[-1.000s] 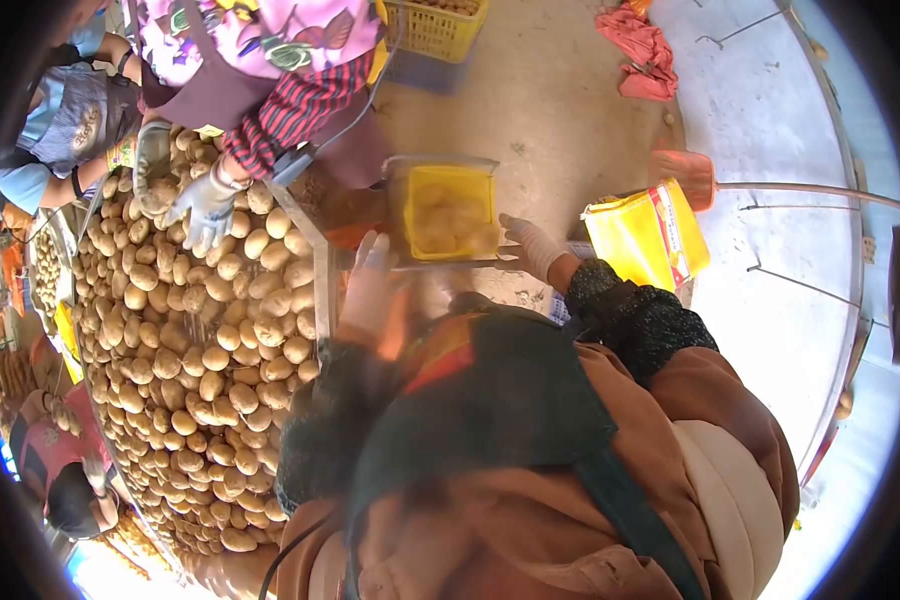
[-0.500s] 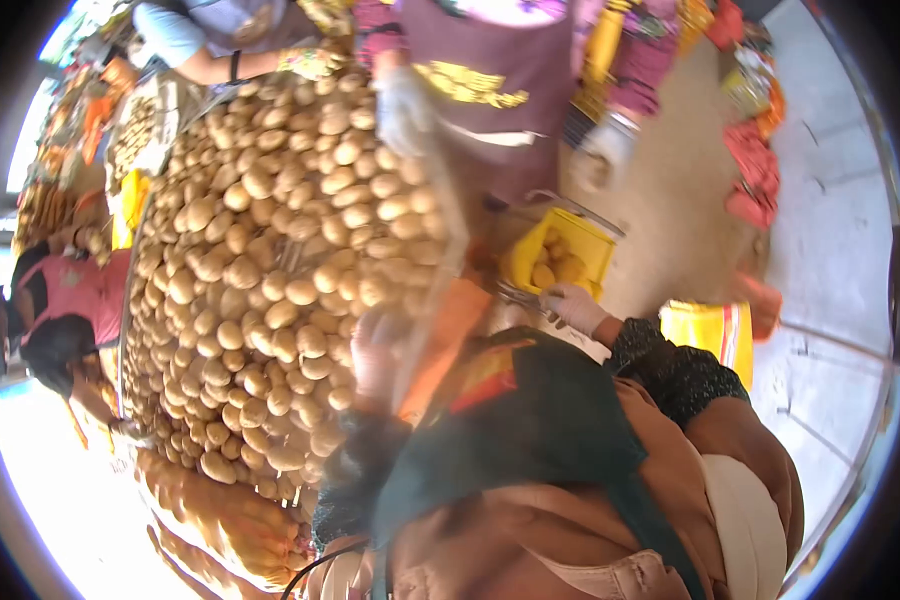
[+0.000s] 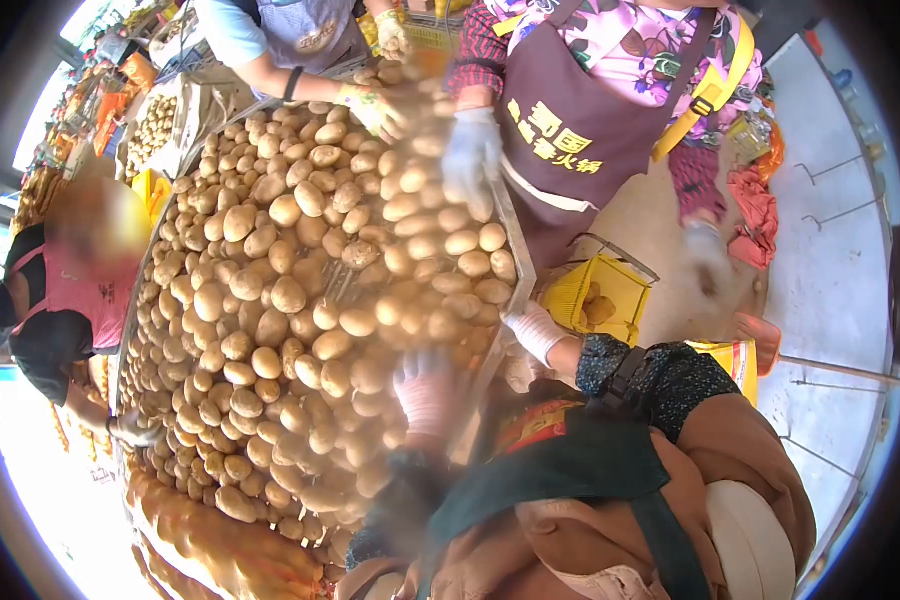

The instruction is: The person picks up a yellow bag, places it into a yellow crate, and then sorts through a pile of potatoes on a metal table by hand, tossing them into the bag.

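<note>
A broad heap of potatoes covers the metal-edged sorting table in front of me. My left hand, in a pale glove, is over the near right part of the heap. Motion smears its fingers, so whether it has hold of a potato does not show. My right hand, gloved too, is at the table's right edge, close beside a yellow basket with a few potatoes inside. Its fingers are mostly turned away, and I make out nothing in them.
Across the table, a person in a purple apron has one gloved hand over the potatoes. Another person's patterned glove is at the far edge. A person in pink works at the left. Filled sacks lie near left.
The view has shifted, so the table and basket sit differently in it. My left hand reaches farther over the potatoes. My right hand has moved from the basket's rim to the table edge.
</note>
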{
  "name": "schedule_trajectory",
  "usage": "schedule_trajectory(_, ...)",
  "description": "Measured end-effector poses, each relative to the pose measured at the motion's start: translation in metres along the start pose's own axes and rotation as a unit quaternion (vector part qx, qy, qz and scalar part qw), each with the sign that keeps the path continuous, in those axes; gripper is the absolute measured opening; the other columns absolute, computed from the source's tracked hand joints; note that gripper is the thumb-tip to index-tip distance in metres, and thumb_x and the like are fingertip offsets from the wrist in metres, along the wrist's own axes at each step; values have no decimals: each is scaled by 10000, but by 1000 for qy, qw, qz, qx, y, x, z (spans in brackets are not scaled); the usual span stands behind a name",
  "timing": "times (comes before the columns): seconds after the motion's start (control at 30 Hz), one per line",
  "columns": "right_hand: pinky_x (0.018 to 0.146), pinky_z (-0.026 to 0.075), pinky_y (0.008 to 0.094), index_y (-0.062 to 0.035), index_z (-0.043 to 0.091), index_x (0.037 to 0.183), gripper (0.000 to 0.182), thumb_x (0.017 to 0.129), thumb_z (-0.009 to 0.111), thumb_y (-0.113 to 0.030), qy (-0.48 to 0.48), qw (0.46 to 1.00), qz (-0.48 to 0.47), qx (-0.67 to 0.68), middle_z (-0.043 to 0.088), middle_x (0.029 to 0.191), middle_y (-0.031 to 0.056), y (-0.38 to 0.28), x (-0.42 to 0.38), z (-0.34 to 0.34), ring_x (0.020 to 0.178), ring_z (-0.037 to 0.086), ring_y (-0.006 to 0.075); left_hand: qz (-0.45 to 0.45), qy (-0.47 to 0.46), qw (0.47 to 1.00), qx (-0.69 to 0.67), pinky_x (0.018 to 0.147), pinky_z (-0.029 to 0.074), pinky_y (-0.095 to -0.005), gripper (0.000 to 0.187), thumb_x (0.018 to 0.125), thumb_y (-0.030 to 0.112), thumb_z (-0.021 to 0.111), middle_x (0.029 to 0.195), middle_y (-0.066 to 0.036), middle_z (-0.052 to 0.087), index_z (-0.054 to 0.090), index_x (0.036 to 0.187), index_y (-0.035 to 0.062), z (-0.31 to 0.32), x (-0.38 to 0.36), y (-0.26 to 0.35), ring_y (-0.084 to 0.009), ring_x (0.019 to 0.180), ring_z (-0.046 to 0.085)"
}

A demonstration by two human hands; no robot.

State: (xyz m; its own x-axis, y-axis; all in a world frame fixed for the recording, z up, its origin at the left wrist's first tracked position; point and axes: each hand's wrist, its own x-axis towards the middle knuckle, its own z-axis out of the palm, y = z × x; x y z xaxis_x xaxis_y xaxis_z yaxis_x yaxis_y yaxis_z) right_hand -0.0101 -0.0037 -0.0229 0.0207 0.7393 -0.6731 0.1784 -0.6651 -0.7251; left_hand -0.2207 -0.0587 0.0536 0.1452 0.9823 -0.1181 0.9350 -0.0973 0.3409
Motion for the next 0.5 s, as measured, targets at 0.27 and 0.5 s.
schedule_trajectory(0.27,660,548,345,-49,586,1268,409,899,696,-186,-85,993,37,71,671,1010,106,18,-26,-1,830,663,184,50,32,998,-1,1019,366,-535,412,771,310,700,1224,-132,593,637,1113,90,-38,-24,23,-379,1215,488)
schedule_trajectory(0.5,847,533,369,-96,705,1089,208,914,617,-164,-151,960,-197,-125,680,1106,89,69,-72,-81,1003,649,213,180,-4,954,239,1150,256,-596,574,843,328,665,1422,-192,490,564,1363,104,17,-46,-40,-417,1380,359)
